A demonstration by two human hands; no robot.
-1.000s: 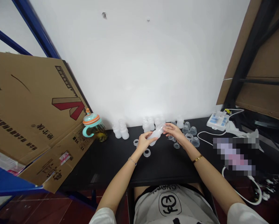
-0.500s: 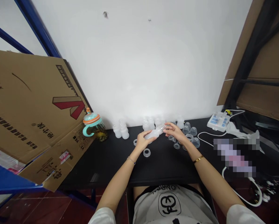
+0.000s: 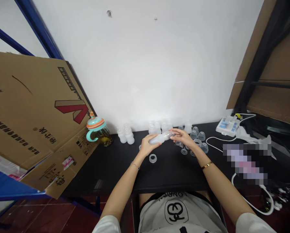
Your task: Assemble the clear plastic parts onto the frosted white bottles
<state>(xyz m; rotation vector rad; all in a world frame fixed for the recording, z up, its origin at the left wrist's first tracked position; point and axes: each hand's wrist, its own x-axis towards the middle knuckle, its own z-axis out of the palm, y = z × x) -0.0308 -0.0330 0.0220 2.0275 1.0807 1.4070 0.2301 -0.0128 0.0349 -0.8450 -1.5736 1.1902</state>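
My left hand (image 3: 148, 145) is wrapped round the body of a translucent white baby bottle (image 3: 156, 139), tilted with its top toward the right. At that end sits a clear dome cap (image 3: 168, 134), gripped by the fingertips of my right hand (image 3: 183, 138). Whether the cap is fully seated I cannot tell. A white collar ring (image 3: 153, 158) lies on the black table below the bottle. Just right of my right hand are several clear caps (image 3: 201, 136) and clear nipple pieces (image 3: 184, 151), some hidden behind the hand.
Two capped bottles (image 3: 128, 136) stand at the back left, and several white bottles (image 3: 164, 127) line the wall. A teal-lidded jug (image 3: 95, 127) is beside a large cardboard box (image 3: 38, 106). On the right lie a power strip (image 3: 227, 125) and white cables (image 3: 214, 138).
The bottle's capped end and my right fingertips have dropped slightly, leaving the bottle nearer level. Both hands keep their hold.
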